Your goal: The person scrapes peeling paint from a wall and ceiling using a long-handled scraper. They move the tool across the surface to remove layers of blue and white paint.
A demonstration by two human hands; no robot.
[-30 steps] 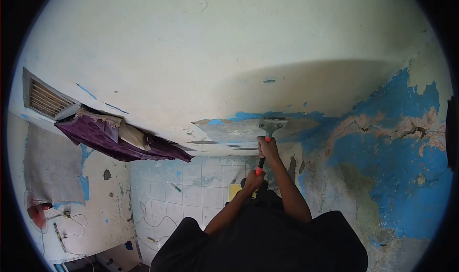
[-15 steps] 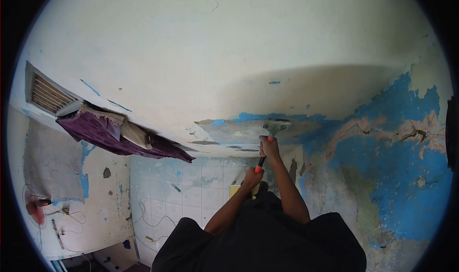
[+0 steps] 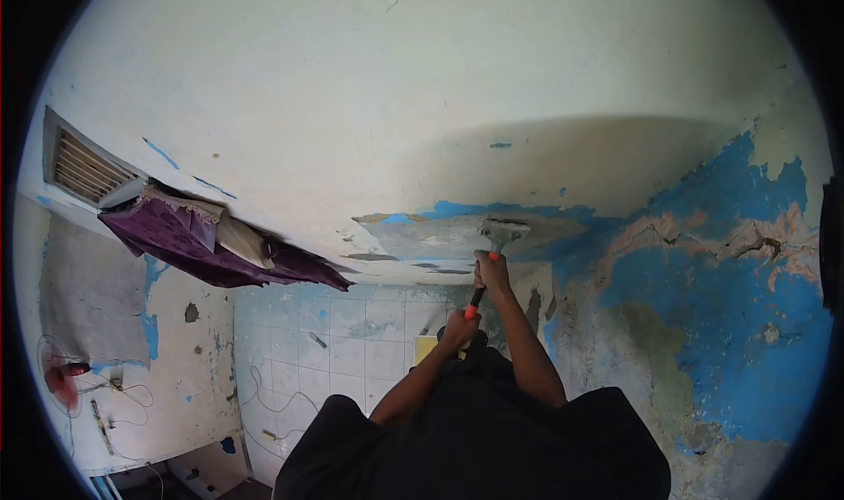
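Note:
A long-handled scraper (image 3: 505,230) with a wide grey head and a red-and-black handle is held in both hands. My right hand (image 3: 492,273) wraps round the handle just below the head. Lower down, near the handle's end, my left hand (image 3: 461,328) is closed on it. The scraper's head lies against the wall (image 3: 422,236) at a bare grey patch, below a ragged strip of blue paint (image 3: 466,210). Cream paint covers the wall above. Whether the blade's edge is biting into the paint cannot be made out.
A purple curtain (image 3: 193,245) hangs at the left, below a slatted vent (image 3: 88,161). Blue, cracked, peeling paint covers the right wall (image 3: 703,298). On the tiled floor (image 3: 352,350) lie a small tool (image 3: 317,340), a cable (image 3: 264,399) and a yellow item (image 3: 426,350). A red fan (image 3: 66,377) is at the far left.
The view has shifted slightly, so the scene sits a little further left and up. Both hands keep their hold on the scraper, whose head stays at nearly the same patch.

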